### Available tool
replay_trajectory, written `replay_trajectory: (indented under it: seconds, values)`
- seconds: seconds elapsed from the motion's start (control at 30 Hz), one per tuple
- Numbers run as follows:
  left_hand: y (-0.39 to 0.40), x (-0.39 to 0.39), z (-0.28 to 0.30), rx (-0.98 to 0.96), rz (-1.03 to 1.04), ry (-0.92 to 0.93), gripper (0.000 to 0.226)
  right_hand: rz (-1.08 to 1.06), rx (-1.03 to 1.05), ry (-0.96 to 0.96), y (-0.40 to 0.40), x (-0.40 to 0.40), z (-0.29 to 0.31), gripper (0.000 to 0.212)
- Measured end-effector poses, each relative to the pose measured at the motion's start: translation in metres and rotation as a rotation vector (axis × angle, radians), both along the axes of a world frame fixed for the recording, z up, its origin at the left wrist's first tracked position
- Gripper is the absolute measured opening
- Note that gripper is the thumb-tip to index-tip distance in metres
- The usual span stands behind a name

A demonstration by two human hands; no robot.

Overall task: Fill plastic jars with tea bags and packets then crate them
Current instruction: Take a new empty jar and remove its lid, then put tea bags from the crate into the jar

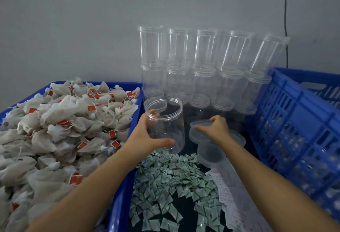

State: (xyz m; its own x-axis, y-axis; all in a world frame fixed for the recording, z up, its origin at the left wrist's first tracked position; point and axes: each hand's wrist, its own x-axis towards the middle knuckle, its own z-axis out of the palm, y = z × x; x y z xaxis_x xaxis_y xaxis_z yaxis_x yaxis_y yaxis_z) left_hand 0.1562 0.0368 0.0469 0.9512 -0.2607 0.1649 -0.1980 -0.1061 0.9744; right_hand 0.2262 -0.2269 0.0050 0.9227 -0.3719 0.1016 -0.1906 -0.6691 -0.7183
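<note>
An empty clear plastic jar stands upright without a lid at the middle of the table. My left hand grips its side, thumb in front and fingers behind. Just to the right, my right hand holds a clear round lid by its rim, above other lids. A heap of white tea bags with red tags fills the blue tray on the left. Small green-and-white packets lie scattered on the dark table in front of the jar.
Stacked empty clear jars stand two tiers high against the grey wall. A tall blue slatted crate stands on the right, with filled jars dimly visible inside. Printed paper slips lie near the packets. A black cable hangs down the wall.
</note>
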Motion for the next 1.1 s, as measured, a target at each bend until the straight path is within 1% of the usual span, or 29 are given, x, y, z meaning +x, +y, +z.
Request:
replay_trajectory:
  seconds: [0.07, 0.13, 0.2, 0.3, 0.4, 0.43, 0.47, 0.5, 0.53, 0.57, 0.6, 0.63, 0.67, 0.7, 0.73, 0.8, 0.87, 0.97, 1.03, 1.1]
  values:
    - [-0.001, -0.001, 0.001, -0.005, -0.011, 0.007, 0.112, 0.01, -0.052, 0.06, 0.001, 0.006, -0.004, 0.076]
    - [-0.002, -0.001, 0.001, 0.002, -0.027, 0.009, 0.105, 0.006, -0.11, 0.131, 0.0, 0.01, -0.006, 0.082]
    - [-0.004, -0.001, -0.001, 0.015, -0.045, -0.002, 0.096, -0.004, -0.218, 0.206, 0.001, 0.011, -0.005, 0.091]
    - [-0.005, 0.0, -0.002, 0.043, -0.06, -0.006, 0.092, 0.005, -0.319, 0.337, 0.003, 0.011, -0.002, 0.101]
    - [-0.005, -0.001, -0.002, 0.069, -0.066, -0.001, 0.09, 0.027, -0.357, 0.451, 0.006, 0.007, 0.008, 0.107]
    - [-0.005, -0.001, -0.003, 0.075, -0.056, 0.001, 0.091, 0.044, -0.352, 0.438, 0.008, 0.004, 0.015, 0.106]
    - [-0.005, -0.001, -0.003, 0.081, -0.041, -0.002, 0.091, 0.076, -0.295, 0.375, 0.012, 0.0, 0.024, 0.103]
    - [-0.005, -0.001, -0.003, 0.092, -0.025, -0.007, 0.089, 0.134, -0.149, 0.27, 0.017, -0.006, 0.032, 0.099]
    - [-0.005, -0.001, -0.001, 0.106, -0.013, -0.013, 0.086, 0.212, 0.082, 0.15, 0.025, -0.014, 0.041, 0.096]
    - [-0.005, -0.003, 0.001, 0.117, -0.006, -0.017, 0.082, 0.308, 0.337, 0.037, 0.035, -0.029, 0.05, 0.098]
    - [-0.005, -0.005, 0.003, 0.126, -0.003, -0.022, 0.079, 0.408, 0.511, -0.036, 0.045, -0.046, 0.056, 0.105]
    - [-0.006, -0.006, 0.005, 0.135, -0.005, -0.029, 0.077, 0.483, 0.566, -0.068, 0.055, -0.062, 0.058, 0.108]
    - [-0.006, -0.009, 0.007, 0.136, -0.014, -0.041, 0.075, 0.55, 0.563, -0.078, 0.063, -0.076, 0.059, 0.103]
    - [-0.007, -0.012, 0.009, 0.129, -0.033, -0.056, 0.075, 0.61, 0.542, -0.085, 0.072, -0.086, 0.057, 0.093]
    - [-0.009, -0.016, 0.013, 0.123, -0.057, -0.072, 0.075, 0.637, 0.533, -0.113, 0.078, -0.093, 0.054, 0.087]
    - [-0.01, -0.025, 0.022, 0.152, -0.095, -0.092, 0.074, 0.615, 0.569, -0.198, 0.085, -0.101, 0.049, 0.085]
    - [-0.008, -0.032, 0.033, 0.215, -0.16, -0.131, 0.066, 0.583, 0.6, -0.229, 0.09, -0.106, 0.048, 0.086]
    - [0.002, -0.036, 0.049, 0.4, -0.226, -0.134, 0.064, 0.567, 0.586, -0.248, 0.093, -0.113, 0.046, 0.103]
    - [0.013, -0.033, 0.055, 0.598, -0.209, -0.113, 0.066, 0.561, 0.564, -0.263, 0.096, -0.117, 0.043, 0.102]
    - [0.029, -0.027, 0.058, 0.815, -0.166, -0.106, 0.069, 0.584, 0.564, -0.26, 0.102, -0.121, 0.038, 0.094]
